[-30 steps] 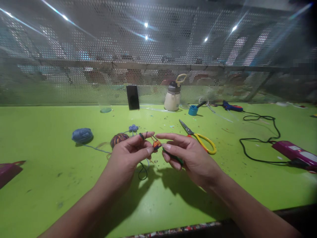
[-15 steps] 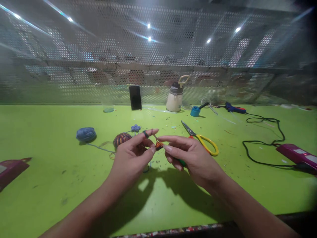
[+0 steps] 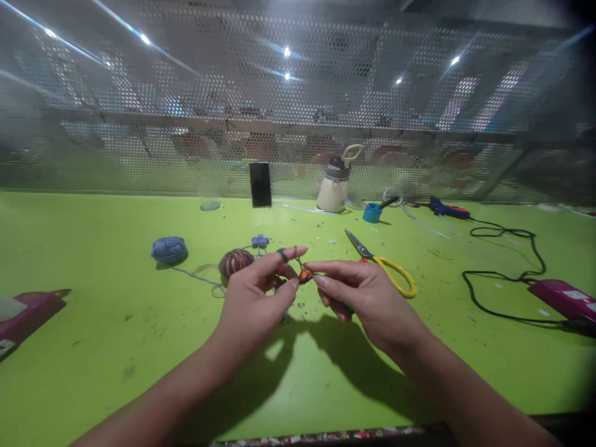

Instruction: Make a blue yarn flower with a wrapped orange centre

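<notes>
Yarn piece, small and orange, red and dark, lay between the fingertips of our two hands, above the surface. Our left hand grasped its left end between thumb and finger; the index finger stood raised, with dark yarn wound around it and a strand running from near its tip down to the piece. Our right hand was just beside the opposite end, closed around a green object mostly hidden by the fingers; whether its thumb touched the piece we could not tell. Beyond the left hand rested a multicoloured yarn ball, with a small blue flower near it and a blue skein farther left, its strand trailing toward the ball. Yellow-handled scissors lay just beyond the right hand, blades pointing away from us. At the back, a dark phone stood upright, left of a pale bottle, with a blue pot to the bottle's right.
</notes>
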Available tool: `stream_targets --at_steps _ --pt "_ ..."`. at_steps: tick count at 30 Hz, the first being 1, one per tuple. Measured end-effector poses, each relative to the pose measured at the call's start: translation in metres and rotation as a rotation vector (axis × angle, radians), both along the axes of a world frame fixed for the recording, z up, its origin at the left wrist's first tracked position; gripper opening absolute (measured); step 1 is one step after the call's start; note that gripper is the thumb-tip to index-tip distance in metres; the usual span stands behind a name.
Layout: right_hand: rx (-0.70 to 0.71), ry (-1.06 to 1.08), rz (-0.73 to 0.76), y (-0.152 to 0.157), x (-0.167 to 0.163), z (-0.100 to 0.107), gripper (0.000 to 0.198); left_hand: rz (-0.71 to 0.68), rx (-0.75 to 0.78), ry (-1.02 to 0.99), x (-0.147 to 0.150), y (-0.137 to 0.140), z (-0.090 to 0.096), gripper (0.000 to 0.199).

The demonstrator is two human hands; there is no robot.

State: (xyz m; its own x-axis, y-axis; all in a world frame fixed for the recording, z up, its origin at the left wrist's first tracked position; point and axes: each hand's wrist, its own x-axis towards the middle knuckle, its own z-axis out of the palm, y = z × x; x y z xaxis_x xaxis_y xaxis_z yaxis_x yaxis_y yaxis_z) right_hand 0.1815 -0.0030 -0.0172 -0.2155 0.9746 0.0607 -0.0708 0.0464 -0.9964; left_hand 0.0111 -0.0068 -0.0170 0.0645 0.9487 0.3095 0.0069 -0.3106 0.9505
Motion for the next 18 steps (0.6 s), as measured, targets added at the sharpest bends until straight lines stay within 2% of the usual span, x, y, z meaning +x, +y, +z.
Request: stream_targets --at_steps 4,6,7,9,11,12,15,18 --pt "-0.039 0.065 0.007 -0.001 -0.002 0.001 0.029 0.063 0.392 0.302 -0.001 -0.006 -0.008 0.035" --pt "-0.048 0.138 0.013 -0.004 -0.004 0.001 0.033 0.089 0.483 0.358 -0.001 -0.007 -0.010 0.035" --pt "-0.044 0.167 0.015 -0.005 -0.005 0.000 0.034 0.109 0.482 0.344 0.000 -0.008 -0.009 0.032" --pt "-0.027 0.201 0.015 -0.007 -0.007 0.000 0.032 0.137 0.363 0.222 0.002 -0.008 -0.006 0.022" --pt "-0.001 0.227 0.004 -0.008 -0.008 -0.001 0.027 0.106 0.129 0.017 0.004 -0.006 -0.002 0.016" --pt "0.013 0.237 -0.003 -0.008 -0.009 -0.002 0.025 0.072 0.014 -0.094 0.005 -0.005 0.000 0.021" --pt "0.058 0.240 -0.024 -0.007 -0.010 -0.006 0.023 -0.059 -0.189 -0.338 0.004 -0.002 0.003 0.059" --pt "0.118 0.185 -0.045 -0.008 -0.009 -0.008 0.021 -0.170 -0.268 -0.404 0.001 0.000 0.006 0.085"
